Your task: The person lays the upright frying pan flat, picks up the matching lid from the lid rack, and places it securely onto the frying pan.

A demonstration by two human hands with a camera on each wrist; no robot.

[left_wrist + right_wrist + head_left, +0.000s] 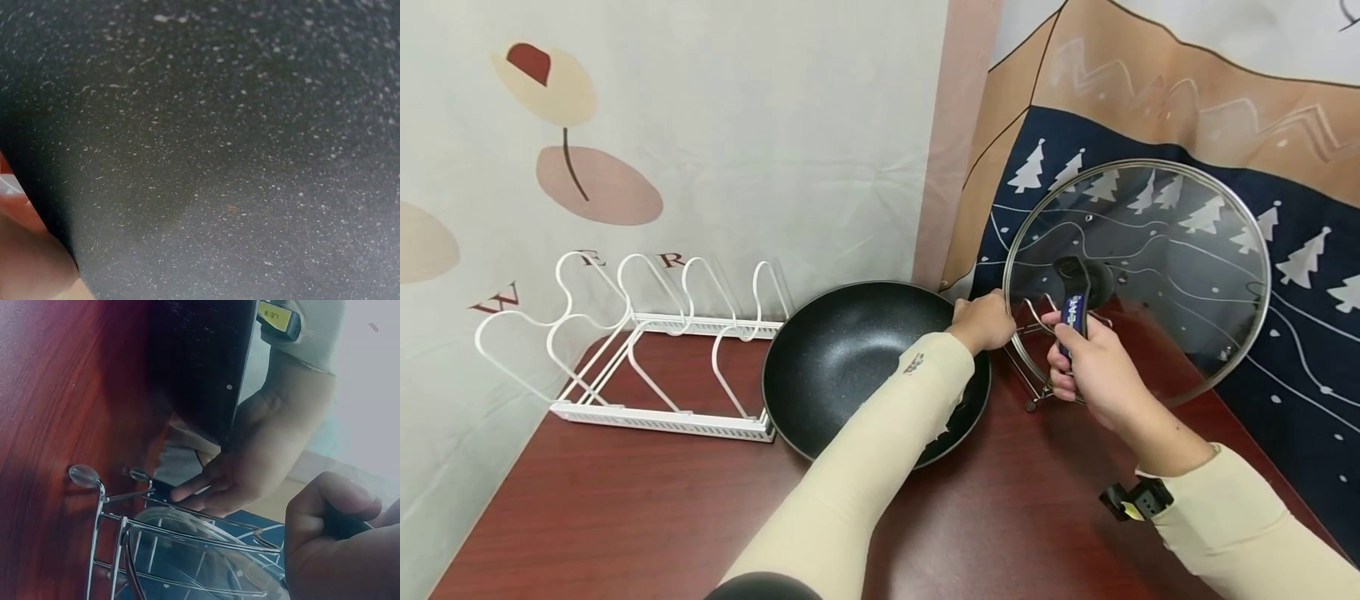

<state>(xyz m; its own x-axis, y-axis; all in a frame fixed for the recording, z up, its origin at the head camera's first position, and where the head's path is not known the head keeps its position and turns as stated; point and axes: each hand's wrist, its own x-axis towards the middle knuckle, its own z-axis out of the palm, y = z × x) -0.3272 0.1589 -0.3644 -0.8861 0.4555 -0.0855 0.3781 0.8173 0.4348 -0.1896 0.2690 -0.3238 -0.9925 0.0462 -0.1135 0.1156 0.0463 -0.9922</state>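
Note:
My right hand (1097,367) grips the dark handle (1073,308) of a large round glass lid (1195,242), which stands tilted up at the right. In the right wrist view, the lid's lower edge lies among the loops of a wire rack (178,534). My left hand (985,321) reaches across a black wok (850,350), beyond its right rim. Its fingers (200,494) point down, fairly straight, at the top wire of the rack; its thumb is largely hidden. Speckled wok surface fills most of the left wrist view, with part of my left hand at the lower left.
A white rack (670,421) with several tall looped dividers stands on the left, right beside the wok. Everything rests on a reddish-brown table (647,508). Printed cloth (820,125) hangs close behind and along the right side.

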